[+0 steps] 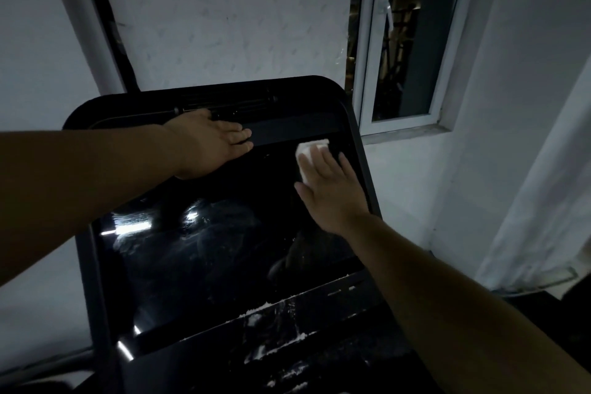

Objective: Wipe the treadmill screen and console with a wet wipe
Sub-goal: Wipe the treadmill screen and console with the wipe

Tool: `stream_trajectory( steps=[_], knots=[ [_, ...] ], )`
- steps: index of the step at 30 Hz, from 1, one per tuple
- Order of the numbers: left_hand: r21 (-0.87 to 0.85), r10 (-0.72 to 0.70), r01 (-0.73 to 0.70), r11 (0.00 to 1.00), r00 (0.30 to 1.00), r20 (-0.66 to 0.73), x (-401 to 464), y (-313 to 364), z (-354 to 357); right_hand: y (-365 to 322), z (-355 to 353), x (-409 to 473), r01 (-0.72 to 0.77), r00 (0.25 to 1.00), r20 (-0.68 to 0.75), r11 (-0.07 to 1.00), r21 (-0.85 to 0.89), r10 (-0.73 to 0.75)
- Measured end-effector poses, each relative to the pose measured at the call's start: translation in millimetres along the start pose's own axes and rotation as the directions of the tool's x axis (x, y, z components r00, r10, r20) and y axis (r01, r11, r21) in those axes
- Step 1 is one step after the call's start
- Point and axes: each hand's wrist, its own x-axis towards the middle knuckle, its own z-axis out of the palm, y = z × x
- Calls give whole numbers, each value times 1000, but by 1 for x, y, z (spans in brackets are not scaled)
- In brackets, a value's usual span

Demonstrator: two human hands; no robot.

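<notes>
A: Starting at the near edge, what do you see first?

B: One dark console strip [287, 323] under the glass, with white foam or residue smeared on it. I think it is not yet wiped. Above it is the one large glossy black treadmill screen [204, 249], tilted, with wet streaks and reflections in its lower left part.

A: And where is the wipe?

B: One white folded wet wipe [311, 150] lies flat at the far right corner of the screen, just under the dark top band [287, 131]. The right hand [329, 189] presses it down. Its fingers [319, 163] are straight and a little spread, not curled; the wipe shows beyond the fingertips and beside the thumb.

A: The other hand?

B: The left hand [211, 144] rests on the top band, to the left of the wipe. Its fingers [238, 137] are straight and close together, holding nothing. It seems to steady the panel. So there are two hands, one wipe, one screen.

A: What decides the next stroke?

B: The wipe is already against the right frame and the far edge. The unwiped glass lies to the left and toward the person. The screen's long side runs left to right, so I judge a stroke leftward. The right hand is the nearer one.

A: Farther behind?

B: A white wall and one white-framed window [412, 41].
</notes>
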Motion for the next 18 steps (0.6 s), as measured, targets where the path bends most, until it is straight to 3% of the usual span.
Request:
stream_trajectory(
  steps=[2, 6, 11, 13, 16, 18],
  knots=[
    [-8, -3, 3, 1000, 1000, 3, -2, -1, 1, 9, -6, 13, 47, 999, 8, 998, -35, -46],
    [-23, -13, 13, 1000, 1000, -2, -3, 0, 2, 25, -12, 14, -64, 998, -20, 998, -1, 64],
    [-40, -17, 17, 999, 1000, -6, -5, -1, -1, -19, -6, 1, 157, 988, 14, 988, -6, -157],
    [-50, -20, 20, 999, 1000, 3, -6, -1, -3, -19, -2, 4, 103, 995, -12, 995, 6, -103],
    [-58, -26, 26, 998, 1000, 14, -8, 3, -5, -23, 1, 8, -121, 992, -21, 992, 28, 121],
    [-76, -39, 40, 996, 999, 16, -9, 6, -6, -47, 2, 9, -107, 993, -34, 992, 62, 109]
  ],
)
